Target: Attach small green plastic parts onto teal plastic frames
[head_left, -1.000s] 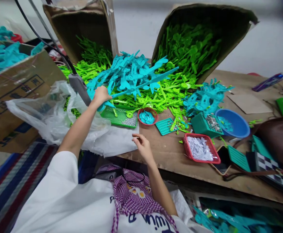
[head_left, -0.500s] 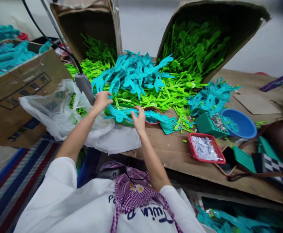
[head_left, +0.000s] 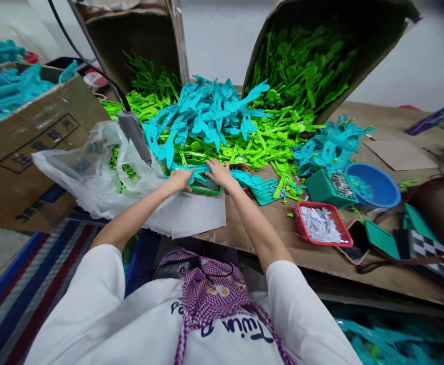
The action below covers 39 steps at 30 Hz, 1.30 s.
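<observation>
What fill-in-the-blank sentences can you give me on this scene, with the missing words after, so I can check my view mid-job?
1. The left hand shares the long turquoise piece with the ____ hand.
2. The red basket is filled with small pieces coloured ____.
3. The large round bowl at the right is coloured ____.
4. The large tipped carton at the back right holds many ____ pieces.

Missing words: right; white; blue; green.

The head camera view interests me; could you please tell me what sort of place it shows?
Probably a small workshop handling plastic parts, judging by the heaped turquoise plastic pieces, bright green plastic pieces spilling from an open brown cardboard box, and a red plastic basket of white bits.
</observation>
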Motion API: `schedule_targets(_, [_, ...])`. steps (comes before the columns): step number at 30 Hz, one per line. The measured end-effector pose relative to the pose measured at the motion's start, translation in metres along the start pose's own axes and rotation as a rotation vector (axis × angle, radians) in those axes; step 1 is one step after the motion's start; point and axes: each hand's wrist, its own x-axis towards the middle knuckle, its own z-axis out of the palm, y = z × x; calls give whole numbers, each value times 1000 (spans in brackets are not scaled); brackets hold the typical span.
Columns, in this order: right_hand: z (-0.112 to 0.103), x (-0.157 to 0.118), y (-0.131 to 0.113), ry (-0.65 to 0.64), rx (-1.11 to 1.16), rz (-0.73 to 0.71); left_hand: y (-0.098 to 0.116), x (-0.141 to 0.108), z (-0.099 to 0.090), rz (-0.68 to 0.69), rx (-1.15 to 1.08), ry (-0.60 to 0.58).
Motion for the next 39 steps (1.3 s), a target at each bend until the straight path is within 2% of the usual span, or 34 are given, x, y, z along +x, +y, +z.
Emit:
schedule_targets(4, [-1, 1, -3, 38, -85, -48, -8, 2, -5, 53, -36, 75])
schedule_targets(9, [-19, -7, -12, 84, -213, -101, -24, -8, -36, 72, -179, 261])
schedule_targets(13, [-36, -37, -8, 125, -236, -107, -28, -14, -51, 57, -282, 303])
schedule_targets(16, [-39, -78, 7, 180, -239, -50, -27, -11, -47, 62, -276, 301])
schedule_targets(20, [-22, -148, 30, 243, -218, 56, -27, -2, -29, 57, -252, 281])
schedule_targets(23, [2, -193, 40, 162, -193, 39, -25, 3, -17, 50, -249, 235])
schedule_targets(25, [18, -212, 40, 79, -175, 30, -20, 0, -13, 51, -264, 208])
schedule_targets(27, [30, -219, 37, 32, -149, 29, -8, -12, -12, 62, -349, 212])
schedule_targets(30, [40, -215, 31, 15, -92, -28, 17, -47, -5, 60, -705, 207])
schedule_targets(32, [42, -207, 26, -2, -53, -74, 34, -77, 8, 3, -1093, 118])
schedule_targets(34, [39, -199, 19, -10, -22, -89, 47, -104, 26, -134, -1543, -22])
schedule_targets(36, [35, -195, 5, 36, 29, -74, 55, -125, 47, -313, -1935, -164])
schedule_targets(39, [27, -194, -29, 118, 198, -99, 60, -140, 71, -476, -2302, -289])
